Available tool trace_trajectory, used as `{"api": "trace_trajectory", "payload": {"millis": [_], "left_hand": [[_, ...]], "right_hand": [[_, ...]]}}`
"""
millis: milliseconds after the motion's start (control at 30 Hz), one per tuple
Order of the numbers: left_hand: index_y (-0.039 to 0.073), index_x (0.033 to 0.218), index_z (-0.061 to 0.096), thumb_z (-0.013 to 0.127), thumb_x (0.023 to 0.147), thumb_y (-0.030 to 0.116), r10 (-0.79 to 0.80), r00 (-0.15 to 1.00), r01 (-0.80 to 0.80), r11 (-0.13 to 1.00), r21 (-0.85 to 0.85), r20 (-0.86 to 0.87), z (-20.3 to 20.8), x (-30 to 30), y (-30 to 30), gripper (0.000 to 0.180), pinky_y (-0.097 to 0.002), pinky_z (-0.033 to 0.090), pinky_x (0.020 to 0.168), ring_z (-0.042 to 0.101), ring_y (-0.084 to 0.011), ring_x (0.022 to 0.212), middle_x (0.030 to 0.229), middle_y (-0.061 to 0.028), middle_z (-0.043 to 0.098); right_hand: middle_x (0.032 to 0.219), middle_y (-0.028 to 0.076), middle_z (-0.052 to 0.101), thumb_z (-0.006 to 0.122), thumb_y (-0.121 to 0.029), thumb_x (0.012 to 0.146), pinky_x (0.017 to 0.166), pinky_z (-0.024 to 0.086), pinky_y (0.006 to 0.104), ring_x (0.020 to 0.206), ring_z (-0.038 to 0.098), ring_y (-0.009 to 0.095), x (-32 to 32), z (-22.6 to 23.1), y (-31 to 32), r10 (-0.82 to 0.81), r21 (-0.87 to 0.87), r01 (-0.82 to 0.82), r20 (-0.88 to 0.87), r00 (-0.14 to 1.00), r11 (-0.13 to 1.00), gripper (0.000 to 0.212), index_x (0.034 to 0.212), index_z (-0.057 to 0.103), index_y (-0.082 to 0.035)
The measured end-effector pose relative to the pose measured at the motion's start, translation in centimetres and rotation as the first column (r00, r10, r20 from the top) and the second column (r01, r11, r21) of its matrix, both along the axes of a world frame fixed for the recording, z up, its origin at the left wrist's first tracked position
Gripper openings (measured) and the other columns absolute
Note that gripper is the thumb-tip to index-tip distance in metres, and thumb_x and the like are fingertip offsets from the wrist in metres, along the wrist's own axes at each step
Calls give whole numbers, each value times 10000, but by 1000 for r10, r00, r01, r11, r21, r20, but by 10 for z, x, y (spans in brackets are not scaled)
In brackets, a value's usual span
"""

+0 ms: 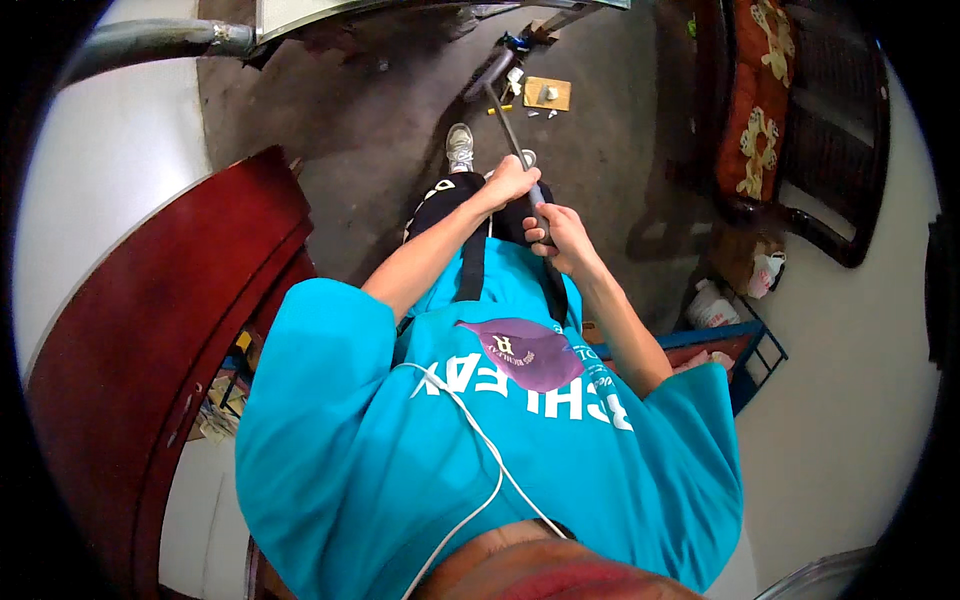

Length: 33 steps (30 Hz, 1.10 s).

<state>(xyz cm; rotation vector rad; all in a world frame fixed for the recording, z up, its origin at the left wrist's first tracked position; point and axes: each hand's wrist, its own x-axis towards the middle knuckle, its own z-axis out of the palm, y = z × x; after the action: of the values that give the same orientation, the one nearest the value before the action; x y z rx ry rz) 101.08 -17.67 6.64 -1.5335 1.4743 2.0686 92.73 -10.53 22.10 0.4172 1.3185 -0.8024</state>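
Both of my hands grip a broom-like tool (509,128) with a long grey pole, slanting away from me over the floor. My left hand (511,182) is wrapped round the pole higher up. Nearer to my body, my right hand (563,238) closes on the pole's grey grip end. At the far end of the pole sits a purplish-grey, bar-shaped head (490,75); its underside is hidden. Just right of it, a tan square board (548,94) lies on the floor with a small white lump on it. White scraps and a short yellow piece lie close by.
On the right stands a dark wooden bench (825,130) with a patterned orange cushion (757,100). A curved red wooden panel (190,250) fills the left side. A white container (711,306) is at the lower right near a blue frame. A grey pipe (160,38) crosses the upper left.
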Motion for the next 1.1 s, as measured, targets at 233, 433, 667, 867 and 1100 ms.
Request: {"api": "trace_trajectory", "payload": {"millis": [233, 433, 667, 867, 1100], "left_hand": [[-76, 696, 613, 557, 750, 195, 173, 984, -166, 976, -141, 43, 6, 93, -58, 283, -329, 445, 485, 585, -160, 552, 639, -137, 624], [-104, 731, 602, 586, 754, 206, 348, 877, -323, 937, -129, 330, -65, 153, -98, 312, -372, 426, 487, 561, -191, 533, 597, -138, 592], [-100, 707, 594, 634, 677, 222, 50, 971, -5, 982, -189, 234, -82, 85, -26, 326, -368, 443, 502, 567, -183, 562, 628, -147, 599], [-121, 744, 589, 604, 725, 263, -48, 999, 48, 995, 86, 0, -12, 63, -22, 385, -386, 443, 541, 582, -213, 610, 655, -189, 597], [-81, 739, 613, 571, 737, 207, 170, 979, -166, 985, -42, 112, 5, 117, -63, 291, -326, 448, 496, 567, -167, 546, 672, -122, 625]], "right_hand": [[694, 22, 475, 435, -134, 874, 363, 281, 203, 503, 417, 75, 67, -27, -55, 117, -107, -105, 117, 986, 989, 87, 853, 452, -52], [705, 53, 487, 453, -129, 887, 378, 267, 199, 493, 395, 71, 123, -86, -103, 92, -93, -76, 183, 979, 993, 96, 862, 432, -39], [673, 40, 451, 443, -150, 900, 367, 231, 195, 453, 330, 62, 79, -79, -28, -123, 69, 117, 99, 987, 991, 126, 869, 413, -32], [733, 44, 489, 407, -148, 911, 361, 273, 207, 513, 431, 77, 60, -6, -27, -58, 63, 52, 91, 994, 997, 129, 924, 429, -22], [703, 39, 490, 429, -152, 900, 361, 277, 199, 502, 427, 80, 88, -26, -65, 97, -79, -84, 164, 982, 993, 114, 858, 434, -46]]}}
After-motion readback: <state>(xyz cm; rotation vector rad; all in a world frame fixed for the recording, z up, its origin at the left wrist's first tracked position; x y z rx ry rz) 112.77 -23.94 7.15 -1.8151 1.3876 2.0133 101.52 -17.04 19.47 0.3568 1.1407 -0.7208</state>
